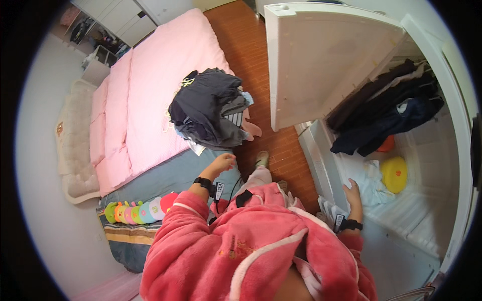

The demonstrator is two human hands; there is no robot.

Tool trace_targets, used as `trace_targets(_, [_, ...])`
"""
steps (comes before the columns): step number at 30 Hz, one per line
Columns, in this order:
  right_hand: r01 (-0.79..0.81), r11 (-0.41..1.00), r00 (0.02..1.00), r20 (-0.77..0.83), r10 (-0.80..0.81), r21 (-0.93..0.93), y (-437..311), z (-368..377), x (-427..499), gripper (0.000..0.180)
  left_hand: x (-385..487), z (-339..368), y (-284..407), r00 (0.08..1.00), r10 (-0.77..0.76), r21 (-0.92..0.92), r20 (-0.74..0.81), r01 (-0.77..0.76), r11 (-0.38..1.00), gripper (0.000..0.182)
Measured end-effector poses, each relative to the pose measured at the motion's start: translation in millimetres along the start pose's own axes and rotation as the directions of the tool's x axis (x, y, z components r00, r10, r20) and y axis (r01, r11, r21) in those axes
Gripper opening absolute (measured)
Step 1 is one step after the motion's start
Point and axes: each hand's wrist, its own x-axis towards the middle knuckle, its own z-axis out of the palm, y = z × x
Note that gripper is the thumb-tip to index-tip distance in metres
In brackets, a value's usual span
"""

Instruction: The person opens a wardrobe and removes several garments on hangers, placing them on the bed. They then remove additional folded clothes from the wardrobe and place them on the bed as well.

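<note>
My left hand (224, 161) is held over the grey-blue sheet at the bed's edge, just below a heap of dark clothes (211, 109); it holds nothing and its fingers are loosely bent. At the opened wardrobe, my right hand (352, 190) has its fingers apart and nothing in it. Beyond that hand a round yellow item (394, 174) and light blue cloth (372, 188) lie on the wardrobe floor. Dark garments (384, 109) hang above them, with an orange-red item (386, 143) partly hidden behind. A striped piece (234, 119) shows within the clothes heap.
The white wardrobe door (324, 64) stands out over the wooden floor (241, 41). A pink quilt (158, 82) covers much of the bed, with a padded headboard (77, 143) at its end. A colourful caterpillar plush toy (139, 212) lies at left. White drawers (124, 19) stand beyond.
</note>
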Motion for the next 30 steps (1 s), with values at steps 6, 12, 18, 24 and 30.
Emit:
trace_targets(6, [-0.299,0.937,0.807,-0.475,0.349,0.18,46,15,13,0.049,14,-4,18,0.99,-0.113,0.124,0.089,0.102,0.987,0.036])
trace_targets(12, [-0.467,0.869,0.537,-0.728,0.425,0.163,80,-25,0,0.049,88,67,63,0.812,-0.357,0.504,0.461,0.092,0.859,0.043])
trace_targets(18, [-0.403,0.89,0.807,-0.54,0.237,-0.213,40,-48,11,0.097,239,224,10,0.578,-0.226,0.27,0.784,0.011,0.963,0.04])
trace_targets(24, [-0.441,0.87,0.829,-0.471,0.3,-0.222,37,-40,28,0.083,274,398,-37,0.808,-0.191,-0.271,0.558,0.395,0.878,0.042])
trace_targets(30, [-0.486,0.858,0.718,-0.635,0.285,-0.165,52,-20,25,0.05,294,476,-57,0.847,-0.194,-0.415,0.495,0.426,0.804,0.043])
